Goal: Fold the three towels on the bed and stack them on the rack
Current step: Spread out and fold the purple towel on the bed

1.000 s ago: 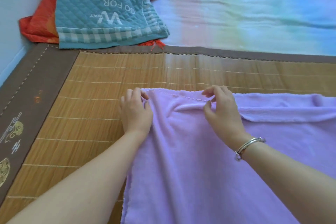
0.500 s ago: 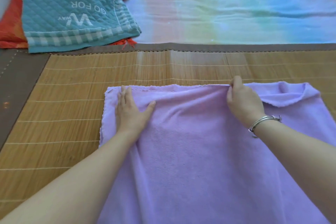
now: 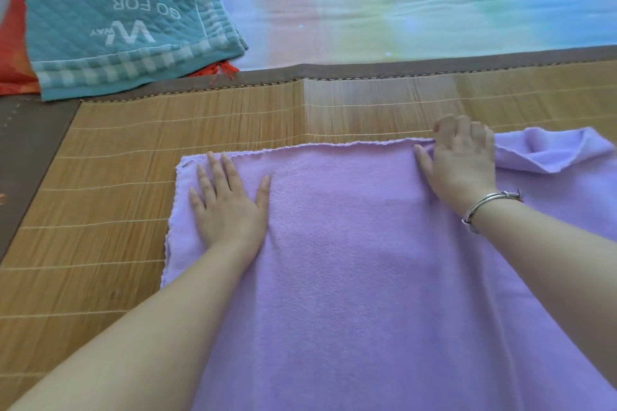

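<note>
purple towel: first fold only; left hand flat, open; right hand pinching far edge; teal towel, red towel unfolded; rack unseen

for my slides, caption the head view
Left hand flat on the purple towel, right hand at its far edge.
</note>
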The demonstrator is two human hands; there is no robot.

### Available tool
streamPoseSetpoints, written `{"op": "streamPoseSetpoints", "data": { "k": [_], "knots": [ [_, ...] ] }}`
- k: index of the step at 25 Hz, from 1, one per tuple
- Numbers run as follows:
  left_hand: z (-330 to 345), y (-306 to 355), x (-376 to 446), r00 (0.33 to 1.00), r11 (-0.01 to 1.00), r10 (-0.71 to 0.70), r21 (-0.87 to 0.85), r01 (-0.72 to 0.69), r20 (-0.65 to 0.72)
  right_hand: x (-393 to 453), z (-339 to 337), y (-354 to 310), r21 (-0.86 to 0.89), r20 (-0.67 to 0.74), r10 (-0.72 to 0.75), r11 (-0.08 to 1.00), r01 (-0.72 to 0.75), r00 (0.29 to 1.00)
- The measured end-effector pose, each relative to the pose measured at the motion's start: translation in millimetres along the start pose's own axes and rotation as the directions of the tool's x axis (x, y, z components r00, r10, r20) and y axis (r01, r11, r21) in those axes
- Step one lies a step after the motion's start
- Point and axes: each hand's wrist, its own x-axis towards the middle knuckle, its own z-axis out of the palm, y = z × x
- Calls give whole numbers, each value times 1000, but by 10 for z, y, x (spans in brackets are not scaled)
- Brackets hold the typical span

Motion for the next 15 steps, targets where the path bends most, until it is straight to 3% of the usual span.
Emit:
{"op": "streamPoseSetpoints", "data": {
  "k": [3,6,8,10,12,15],
  "knots": [
    [-90,361,-271,993,992,112,-50,-114,-43,-263,-221,376,197,-163,-30,978,63,986],
    [-24,1080,-648,935,931,352,-116,-346,42,-525,-480,962,249,-179,167,961,-120,970],
    [62,1509,-796,902,909,413,-108,-402,123,-640,-599,1411,266,-97,399,893,-363,912],
    [149,1768,-807,908,926,377,-76,-369,185,-725,-675,1814,222,97,572,785,-578,814],
    [235,1857,-766,924,949,312,-33,-313,222,-783,-664,1994,117,286,601,751,-650,746],
    [306,1879,-753,938,962,266,-6,-272,223,-798,-551,1985,143,245,434,868,-475,867]
  ]
}}
